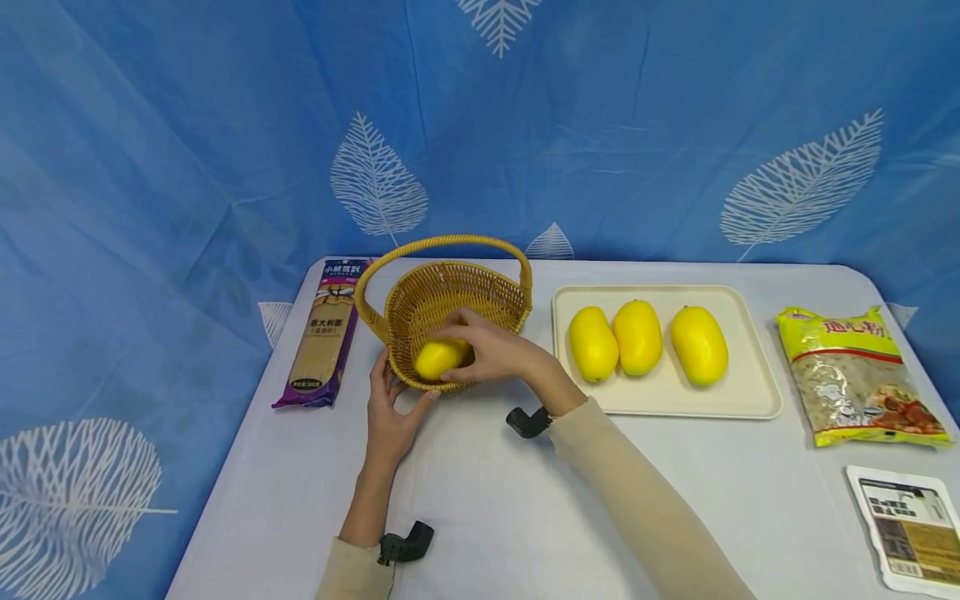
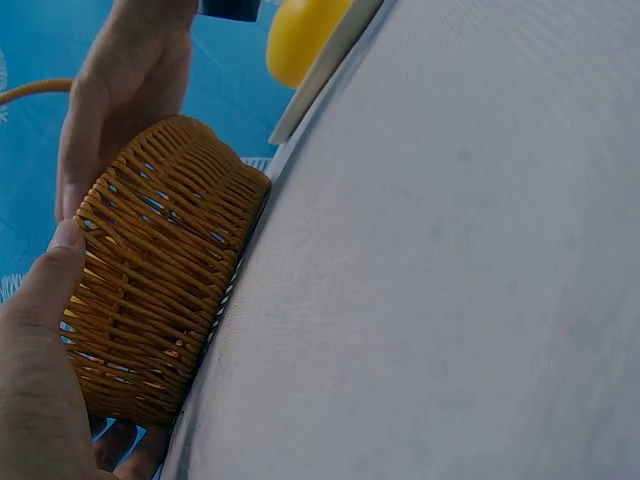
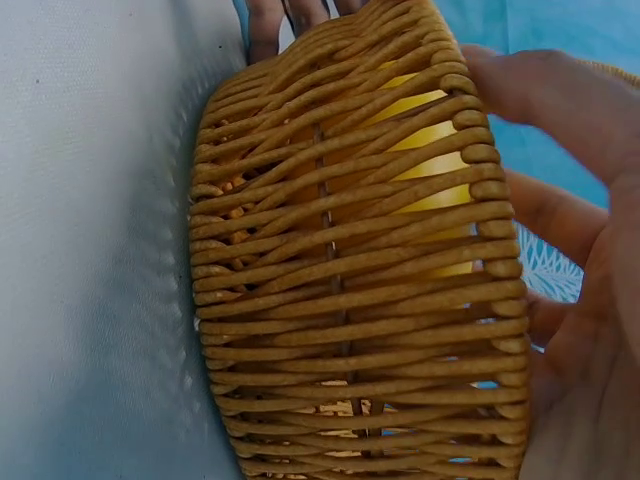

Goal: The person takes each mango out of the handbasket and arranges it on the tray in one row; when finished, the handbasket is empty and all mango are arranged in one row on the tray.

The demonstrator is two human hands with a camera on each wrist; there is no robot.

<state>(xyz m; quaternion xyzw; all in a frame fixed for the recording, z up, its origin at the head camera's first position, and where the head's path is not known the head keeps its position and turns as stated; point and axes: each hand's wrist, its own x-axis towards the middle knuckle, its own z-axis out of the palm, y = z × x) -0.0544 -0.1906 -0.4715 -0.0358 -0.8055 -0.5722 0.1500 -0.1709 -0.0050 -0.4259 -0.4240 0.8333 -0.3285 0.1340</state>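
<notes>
A brown wicker basket (image 1: 420, 302) with a tall arched handle stands at the table's back, left of the middle. Inside its front part lies a yellow mango (image 1: 437, 358), which my right hand (image 1: 489, 350) holds from above and the right, reaching over the rim. Through the weave in the right wrist view, yellow of the mango (image 3: 430, 190) shows. My left hand (image 1: 392, 414) grips the basket's front left side; in the left wrist view its thumb (image 2: 55, 265) lies at the rim and its fingers (image 2: 125, 445) curl round the outer wall.
Right of the basket, a cream tray (image 1: 667, 402) bears three yellow mangoes (image 1: 637, 337). A pack of spaghetti (image 1: 322, 342) lies at the left edge. A yellow bag of pasta (image 1: 862, 379) and a white flat package (image 1: 911, 529) lie at the right.
</notes>
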